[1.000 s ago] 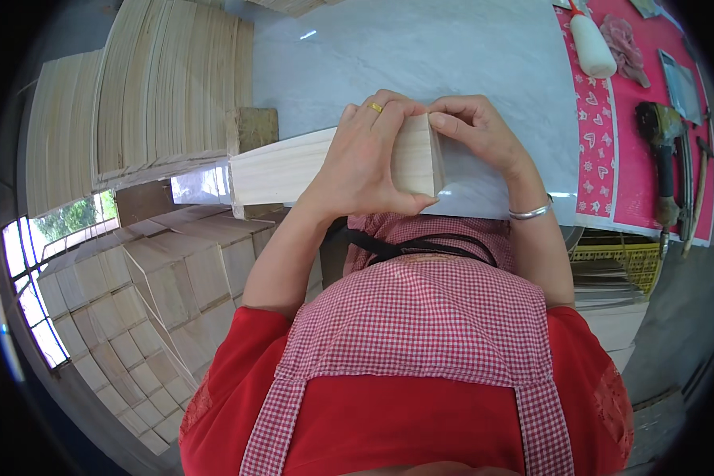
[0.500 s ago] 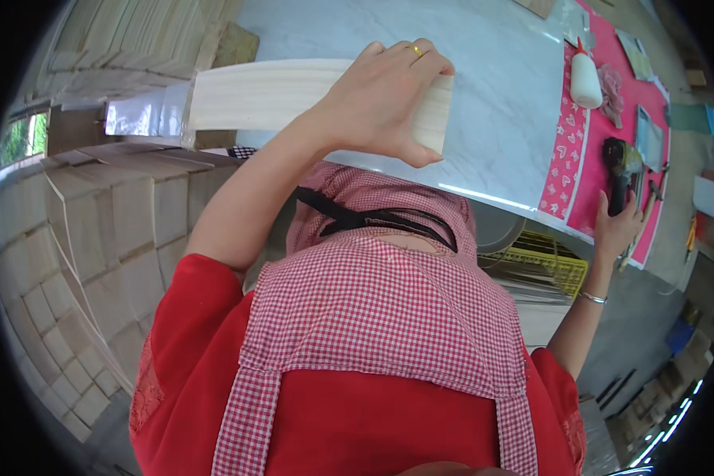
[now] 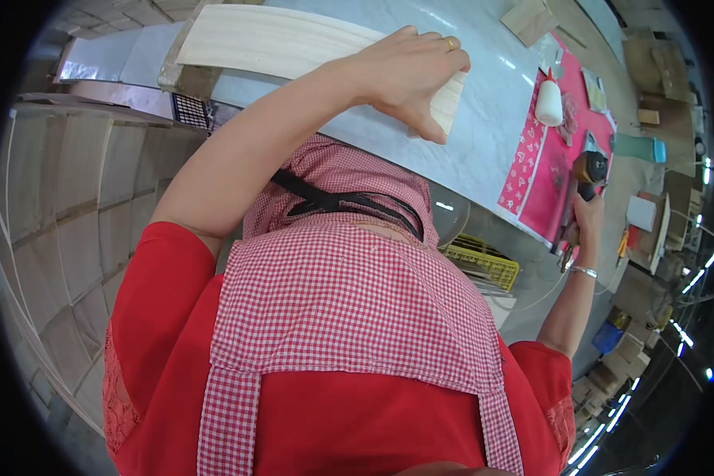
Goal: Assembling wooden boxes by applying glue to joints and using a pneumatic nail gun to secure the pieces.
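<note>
Holding the pale wooden board (image 3: 293,44) flat on the grey table (image 3: 484,151) at the top of the frame, the left hand (image 3: 408,79) presses down on its right end, fingers curled over the edge. At the right, the right hand (image 3: 585,218) grips a power tool (image 3: 583,178) by the pink mat (image 3: 543,186). Judging by this, the tool must next come across to the board.

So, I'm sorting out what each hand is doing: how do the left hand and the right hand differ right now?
The left hand lies spread on the pale wooden board on the table; the right hand is fisted around a power tool at the table's edge. The left wears a ring, the right a wrist bracelet. Both grip something.
</note>
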A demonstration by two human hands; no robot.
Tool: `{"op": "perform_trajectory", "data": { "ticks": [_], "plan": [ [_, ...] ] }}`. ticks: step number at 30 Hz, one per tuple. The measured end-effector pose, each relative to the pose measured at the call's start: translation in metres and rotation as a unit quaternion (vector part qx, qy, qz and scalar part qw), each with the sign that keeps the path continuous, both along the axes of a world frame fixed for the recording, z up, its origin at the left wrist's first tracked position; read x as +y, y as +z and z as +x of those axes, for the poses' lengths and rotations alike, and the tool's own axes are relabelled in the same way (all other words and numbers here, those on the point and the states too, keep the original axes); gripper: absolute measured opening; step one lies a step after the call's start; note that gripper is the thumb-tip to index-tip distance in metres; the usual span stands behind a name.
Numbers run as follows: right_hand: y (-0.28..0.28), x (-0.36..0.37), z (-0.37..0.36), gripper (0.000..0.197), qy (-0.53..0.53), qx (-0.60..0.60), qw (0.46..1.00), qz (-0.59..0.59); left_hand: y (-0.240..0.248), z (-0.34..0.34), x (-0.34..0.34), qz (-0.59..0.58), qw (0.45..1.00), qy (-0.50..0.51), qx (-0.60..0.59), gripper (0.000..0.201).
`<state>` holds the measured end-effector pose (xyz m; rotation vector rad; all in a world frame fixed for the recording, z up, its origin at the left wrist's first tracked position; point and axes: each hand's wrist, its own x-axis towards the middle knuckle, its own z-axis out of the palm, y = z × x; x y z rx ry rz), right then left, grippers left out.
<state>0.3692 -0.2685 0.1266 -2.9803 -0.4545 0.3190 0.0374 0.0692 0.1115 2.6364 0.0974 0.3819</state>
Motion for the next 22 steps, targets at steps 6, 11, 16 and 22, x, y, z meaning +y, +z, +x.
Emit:
{"op": "perform_trajectory", "data": {
  "ticks": [6,11,16,22],
  "plan": [
    [0.085,0.054,-0.127,0.02,0.104,0.104,0.982,0.12,0.003,-0.001,0.003,0.022,0.999,-0.027,0.008,0.082],
    [0.114,0.083,-0.177,0.027,0.31,0.121,0.923,0.192,0.001,0.001,0.001,0.022,1.0,-0.012,0.012,0.082],
    [0.126,0.101,-0.188,0.042,0.359,0.181,0.909,0.106,-0.002,0.001,-0.001,0.023,1.0,-0.006,0.0,0.082],
    [0.129,0.114,-0.191,0.043,0.406,0.182,0.893,0.075,-0.006,0.001,-0.002,0.029,1.0,0.0,-0.011,0.082]
  ]
}}
